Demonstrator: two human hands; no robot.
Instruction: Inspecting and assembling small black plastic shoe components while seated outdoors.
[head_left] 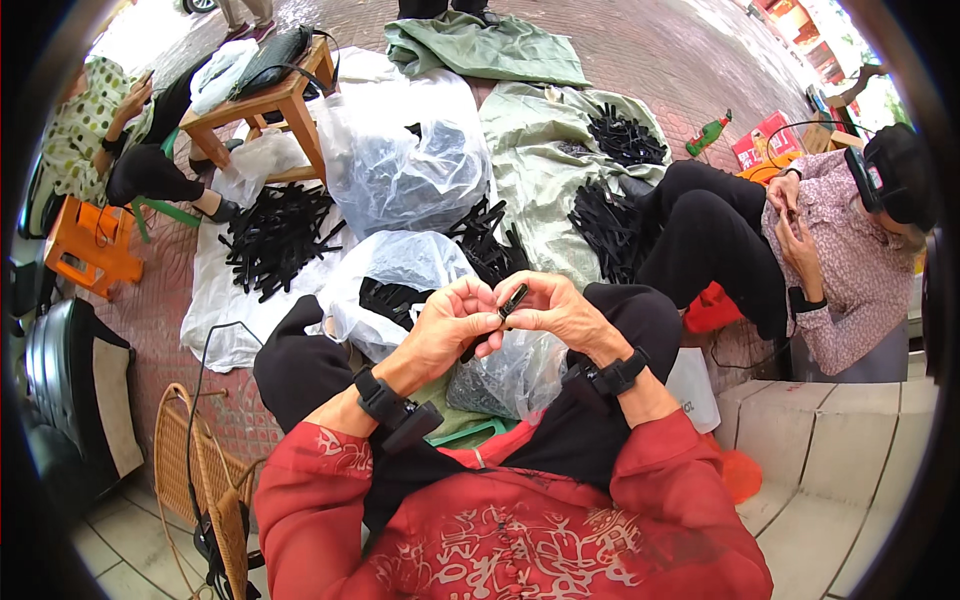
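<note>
Between my two hands, over my lap, is a short, glossy black strip-like piece [514, 298]; its exact kind is too small to tell. My left hand [450, 325] is closed, with thumb and fingers pinching the lower end. From the other side, my right hand [556, 308] pinches the upper end with thumb and forefinger. Just beyond the left hand, black strips [390, 300] lie in a clear plastic bag [402, 258]. Below my hands, another clear bag [512, 375] rests between my legs, its contents hard to make out.
Heaps of black strips [280, 236] lie on white and green sheets [525, 130]. A wooden stool [262, 105] carries bags. Co-workers sit left [95, 125] and right [850, 250]. A green bottle [708, 134], an orange stool [92, 243] and a wicker chair [195, 470] surround me.
</note>
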